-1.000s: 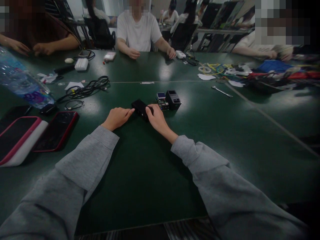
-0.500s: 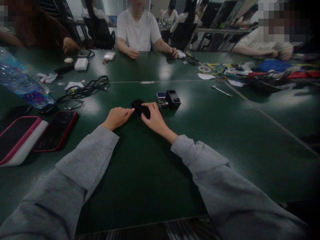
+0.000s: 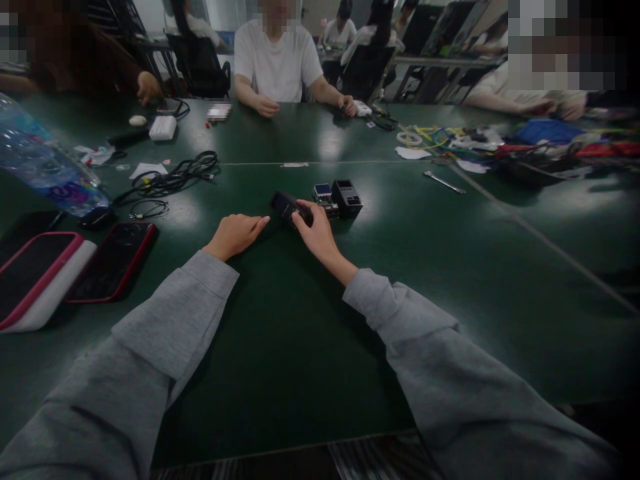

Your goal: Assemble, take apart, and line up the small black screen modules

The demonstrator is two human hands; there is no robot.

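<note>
Your dark green table (image 3: 310,347) carries everything in view, and a pale seam line crosses it ahead of your hands. Largest on it, at the far left, is a clear plastic water bottle (image 3: 47,170) lying on its side; its purple label shows lettering, but too blurred to read. Beside it lie a pink-edged case (image 3: 35,277) and a red-rimmed phone (image 3: 113,260), both flat and well apart from your work. A loose bundle of black cables (image 3: 173,175) sits further back.

Your right hand (image 3: 314,233) holds the small black rectangular housing (image 3: 289,205) — fingers closed over its near end, tipping it up off the table, seemingly to turn it for inspection. Your left hand (image 3: 235,235) rests flat on the table just beside it, fingers loosely extended, gripping nothing.

Just right of the housing stand a small green circuit board with a blue component (image 3: 325,200) and an open black plastic box (image 3: 347,198), touching each other — likely set close for ready reach. No markings on them are legible. A silver wrench (image 3: 444,182) lies well off to the right.
</note>
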